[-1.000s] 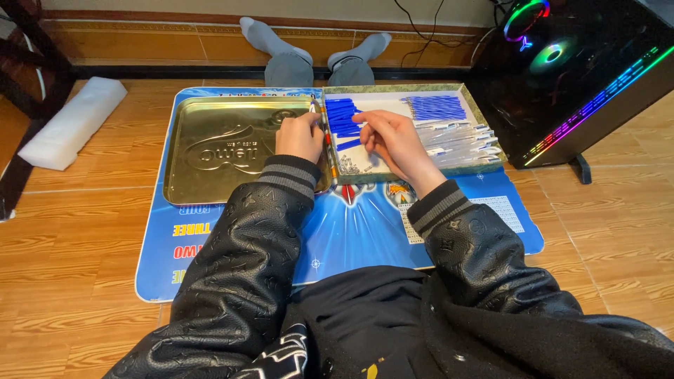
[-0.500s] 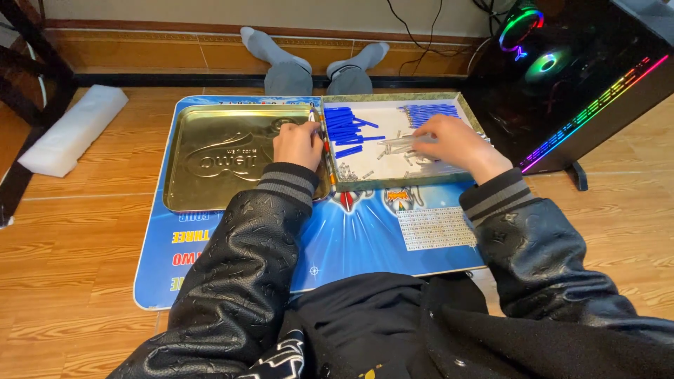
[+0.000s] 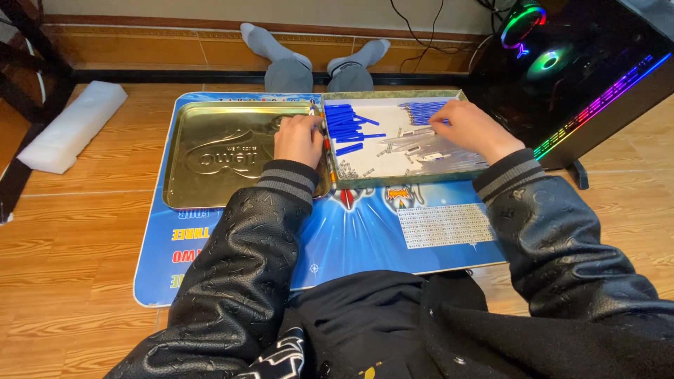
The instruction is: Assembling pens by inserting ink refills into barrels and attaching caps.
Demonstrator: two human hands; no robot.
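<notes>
Head view: computer case stands just beside tin; foam block well apart.

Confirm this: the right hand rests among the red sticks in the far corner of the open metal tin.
Not quite: the head view shows the right hand among blue sticks, not red, in the far corner of the open metal tin.

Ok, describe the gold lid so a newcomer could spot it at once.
On the blue mat on the wooden floor, an open tin lies flat. The gold lid is its left half, under the left hand; unlike the white-lined right half, it holds no blue sticks.
</notes>
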